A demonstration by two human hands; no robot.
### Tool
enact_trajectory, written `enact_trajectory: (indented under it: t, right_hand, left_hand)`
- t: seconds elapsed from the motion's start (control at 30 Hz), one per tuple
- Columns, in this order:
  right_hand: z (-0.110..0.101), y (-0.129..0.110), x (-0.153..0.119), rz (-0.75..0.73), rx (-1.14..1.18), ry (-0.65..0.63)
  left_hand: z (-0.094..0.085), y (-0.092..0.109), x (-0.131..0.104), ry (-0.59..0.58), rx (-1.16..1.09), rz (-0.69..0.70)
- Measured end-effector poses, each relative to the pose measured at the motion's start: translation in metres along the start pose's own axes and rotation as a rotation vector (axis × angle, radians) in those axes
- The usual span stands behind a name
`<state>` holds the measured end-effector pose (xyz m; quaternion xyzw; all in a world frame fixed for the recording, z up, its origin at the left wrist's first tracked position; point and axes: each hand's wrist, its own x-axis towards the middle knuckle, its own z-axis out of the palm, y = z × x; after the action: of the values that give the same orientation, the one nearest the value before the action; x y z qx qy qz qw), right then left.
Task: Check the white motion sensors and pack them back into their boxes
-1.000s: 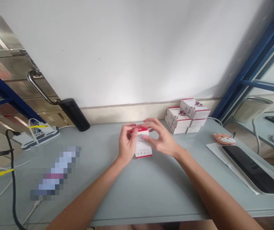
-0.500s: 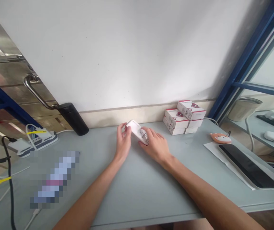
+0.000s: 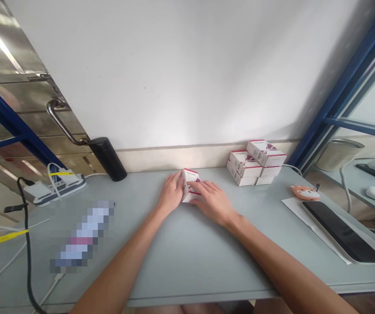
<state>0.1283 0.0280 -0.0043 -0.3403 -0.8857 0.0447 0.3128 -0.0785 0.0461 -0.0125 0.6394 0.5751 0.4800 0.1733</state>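
A small white box with red edges (image 3: 190, 175) sits at the middle of the grey desk (image 3: 187, 261), towards the wall. My left hand (image 3: 170, 192) presses against its left side, with the fingers together. From the right, my right hand (image 3: 211, 198) grips the same box, its fingers over the top and the thumb at the near side. Part of the box is hidden under my right fingers. Several similar boxes (image 3: 256, 163) are stacked to the right, near the wall.
At the back left stands a black cylinder (image 3: 108, 159), with a power strip (image 3: 59, 189) and cables beside it. A blurred-out object (image 3: 82, 237) lies at left. On the right are an orange animal-shaped item (image 3: 305, 192), paper (image 3: 311, 226) and a black-topped device (image 3: 344, 231).
The box has turned in my hands; its red-edged printed face now shows, and it sits lower against the desk. My left hand has flattened along its side. The view has shifted slightly.
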Motion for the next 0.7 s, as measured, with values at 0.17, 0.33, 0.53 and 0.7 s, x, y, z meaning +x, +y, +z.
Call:
enact_trajectory:
  t: [0.17, 0.33, 0.53, 0.7]
  right_hand:
    - [0.005, -0.001, 0.000, 0.091, -0.027, 0.052]
    - [-0.014, 0.034, 0.004, 0.235, -0.130, 0.293]
    - [-0.070, 0.097, -0.006, 0.461, -0.265, 0.815]
    - [-0.096, 0.135, -0.027, 0.625, -0.319, 0.888]
  left_hand:
    - [-0.005, 0.014, -0.008, -0.081, 0.053, 0.120]
    - [-0.004, 0.022, -0.017, -0.365, 0.298, 0.414]
    - [-0.006, 0.011, -0.012, -0.329, 0.498, 0.331]
    - [-0.017, 0.003, -0.007, -0.179, 0.556, 0.188]
